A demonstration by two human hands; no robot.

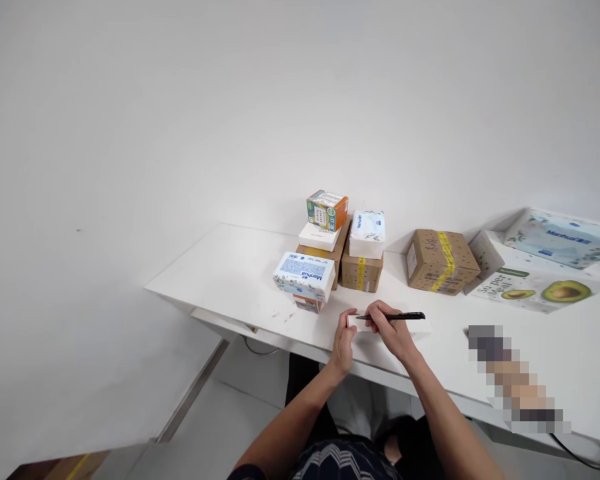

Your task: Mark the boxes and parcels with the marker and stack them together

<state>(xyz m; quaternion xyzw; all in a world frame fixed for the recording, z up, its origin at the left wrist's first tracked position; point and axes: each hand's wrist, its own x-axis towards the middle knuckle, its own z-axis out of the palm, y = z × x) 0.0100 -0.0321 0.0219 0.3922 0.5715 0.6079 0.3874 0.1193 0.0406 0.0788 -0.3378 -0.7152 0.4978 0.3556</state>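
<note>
At the table's front edge, my right hand [387, 327] is closed around a black pen [403, 317]. The pen lies slanted, its tip pointing left over a slim white box [420, 327]. My left hand [345, 340] grips the left end of this box, which has a reddish edge, with thumb and fingers. Part of the box is hidden under my right hand. Whether the pen tip touches its surface I cannot tell. Just beyond my left hand, a blue-and-white tissue pack [305, 275] rests on a small box [309, 303].
Farther back, an orange-green box [327, 210] tops a white box [319, 236] and a carton. Beside it, another tissue pack [367, 233] sits on a taped carton [363, 273]. To the right are a brown carton [443, 263], an avocado-printed box [535, 290] and a pixelated object [517, 380] with a cable.
</note>
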